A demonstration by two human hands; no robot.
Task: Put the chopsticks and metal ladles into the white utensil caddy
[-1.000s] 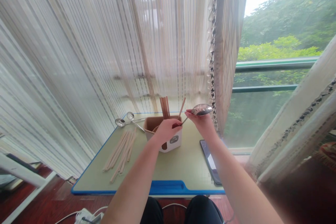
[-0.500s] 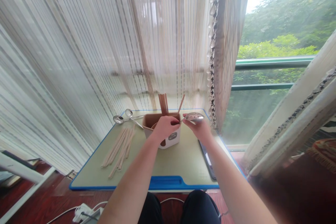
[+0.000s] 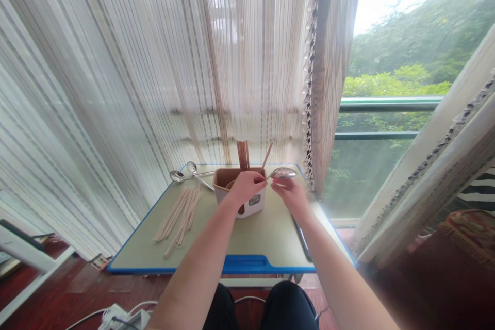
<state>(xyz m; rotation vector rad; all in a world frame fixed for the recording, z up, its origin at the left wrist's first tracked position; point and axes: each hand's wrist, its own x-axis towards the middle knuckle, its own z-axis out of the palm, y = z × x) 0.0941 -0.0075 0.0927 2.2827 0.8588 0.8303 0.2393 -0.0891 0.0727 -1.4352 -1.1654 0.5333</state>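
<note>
A large shiny metal spoon (image 3: 284,172) is held level just above the right end of a white and brown utensil holder (image 3: 255,206). My left hand (image 3: 247,186) reaches across the holder's front and pinches the spoon's thin handle. My right hand (image 3: 289,191) is closed at the neck and underside of the bowl, with its fingertips partly hidden below the metal. Several dark brown chopsticks (image 3: 243,155) stand upright in the holder, and a single lighter stick (image 3: 267,155) leans at its right corner.
Several pale wooden chopsticks (image 3: 178,219) lie loosely on the table (image 3: 139,247) left of the holder. Behind them, two metal ladles (image 3: 177,176) rest with crossing handles. A phone (image 3: 303,240) lies beneath my right forearm. Striped curtains (image 3: 154,62) hang behind the table.
The spoon's bowl has turned slightly, and my right fingers have shifted lower beneath it. My left hand keeps its grip on the handle. The camera view has shifted a little.
</note>
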